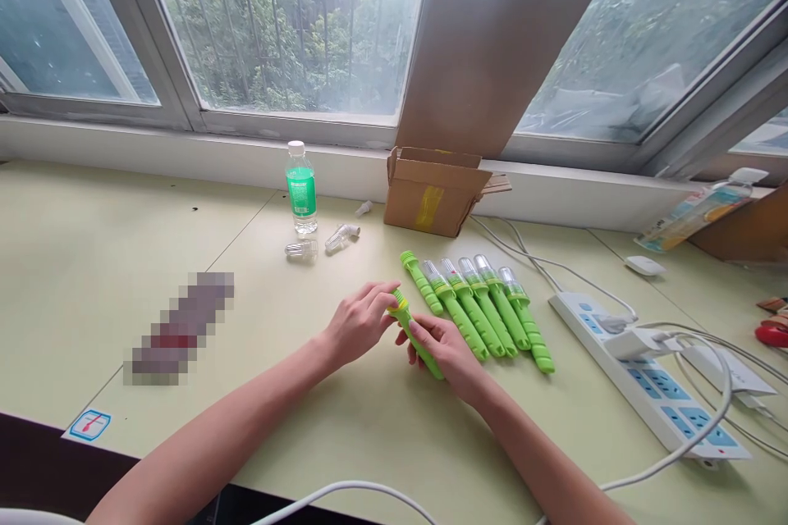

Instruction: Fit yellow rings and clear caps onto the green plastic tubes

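Observation:
A bright green ribbed plastic stick [424, 353], like a small torch body, is held tilted above the table. My right hand [448, 351] is closed round its lower body, thumb along the side. With bent fingers, my left hand [362, 320] pinches its upper end, where a yellow ring and a green threaded neck show; its fingertips partly hide that end. To the right lie several like green sticks [465, 317] with clear caps, side by side. Nearest my hands in that row is an uncapped green stick [422, 283] with a bare threaded end.
Loose clear caps [342, 238] lie beyond my hands, beside a green-labelled water bottle [301, 190]. An open cardboard box [431, 195] stands by the window ledge. At right are a power strip [646, 381] with plugs and cables. A blurred dark object [185, 328] lies left.

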